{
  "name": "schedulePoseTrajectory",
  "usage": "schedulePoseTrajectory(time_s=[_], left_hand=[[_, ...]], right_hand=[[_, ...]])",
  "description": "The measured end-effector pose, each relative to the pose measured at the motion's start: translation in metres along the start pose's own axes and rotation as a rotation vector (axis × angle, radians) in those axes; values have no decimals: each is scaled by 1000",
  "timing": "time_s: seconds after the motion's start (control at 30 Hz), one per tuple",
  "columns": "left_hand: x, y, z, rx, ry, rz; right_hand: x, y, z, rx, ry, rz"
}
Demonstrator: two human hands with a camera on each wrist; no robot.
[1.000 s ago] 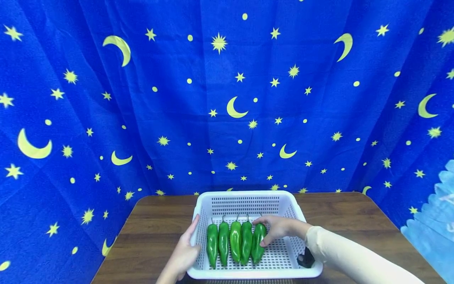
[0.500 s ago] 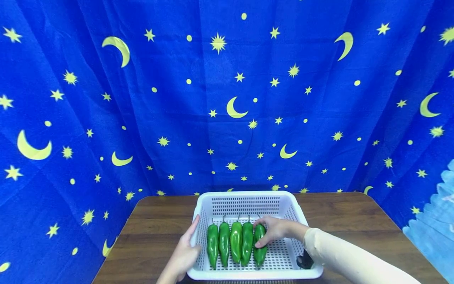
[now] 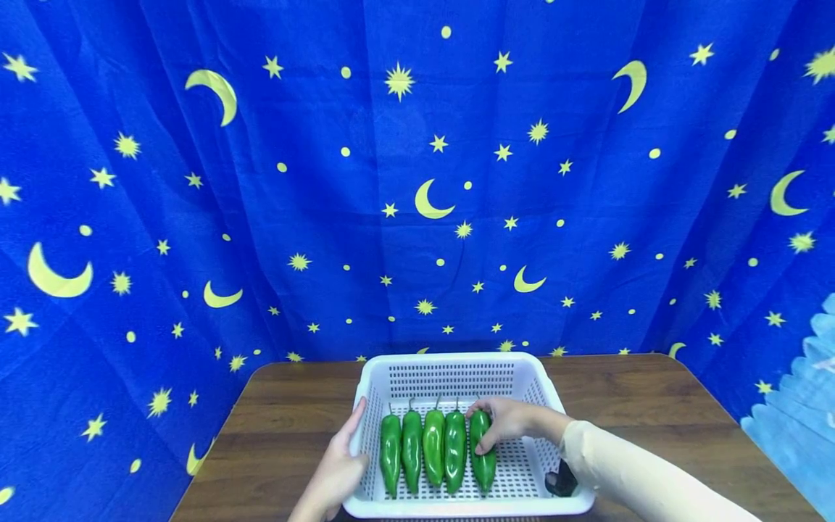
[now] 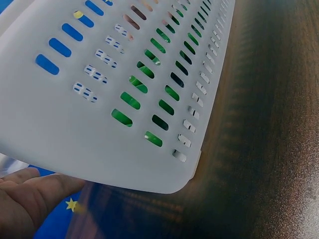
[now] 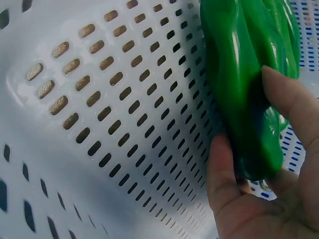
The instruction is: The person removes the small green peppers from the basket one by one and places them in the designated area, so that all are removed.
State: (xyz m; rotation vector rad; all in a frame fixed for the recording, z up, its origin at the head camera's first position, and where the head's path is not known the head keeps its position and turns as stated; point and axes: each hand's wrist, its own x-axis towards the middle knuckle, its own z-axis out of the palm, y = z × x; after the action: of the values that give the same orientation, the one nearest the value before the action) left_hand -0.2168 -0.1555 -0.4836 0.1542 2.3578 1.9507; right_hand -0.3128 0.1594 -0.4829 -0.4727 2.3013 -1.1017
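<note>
A white plastic basket [image 3: 417,507] stands on the table with several long green peppers [image 3: 433,446] lying side by side in it, stems towards the far wall. In the head view my right hand [image 3: 505,422] holds the rightmost green pepper [image 3: 484,471], thumb on one side and fingers on the other. The right wrist view shows that pepper [image 5: 229,89] between thumb and fingers, against the basket floor. My left hand [image 3: 334,475] grips the basket's left rim, its thumb over the edge and its index finger pointing forward. Only part of this hand [image 4: 30,199] shows in the left wrist view.
The brown wooden table [image 3: 626,399] extends left and right of the basket. Behind it hangs a blue curtain [image 3: 365,239] with yellow moons and stars. A small black object [image 3: 561,480] sits under the right sleeve, by the basket's right front corner. Light blue fabric [image 3: 796,420] hangs at far right.
The rightmost pepper has shifted slightly right, its lower end swinging from left to right, leaving a wider gap beside its neighbour. My right hand stays on it; the left hand has hardly moved.
</note>
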Motion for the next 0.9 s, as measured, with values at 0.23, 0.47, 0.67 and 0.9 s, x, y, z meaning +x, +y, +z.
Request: schedulePoseTrajectory(time_s=[0.23,0.47,0.67,0.9], left_hand=[[-2,1,-1,-18,-12,7],[-3,1,-1,-12,-9,9],[-2,0,0,-1,-4,20],[-1,-1,0,-9,-6,35]], right_hand=[[-1,-4,-7,13,5,11],[-6,-13,-17,-8,51,-15],[-11,-18,-30,35,46,-58],[-17,-23,-45,87,12,-63]])
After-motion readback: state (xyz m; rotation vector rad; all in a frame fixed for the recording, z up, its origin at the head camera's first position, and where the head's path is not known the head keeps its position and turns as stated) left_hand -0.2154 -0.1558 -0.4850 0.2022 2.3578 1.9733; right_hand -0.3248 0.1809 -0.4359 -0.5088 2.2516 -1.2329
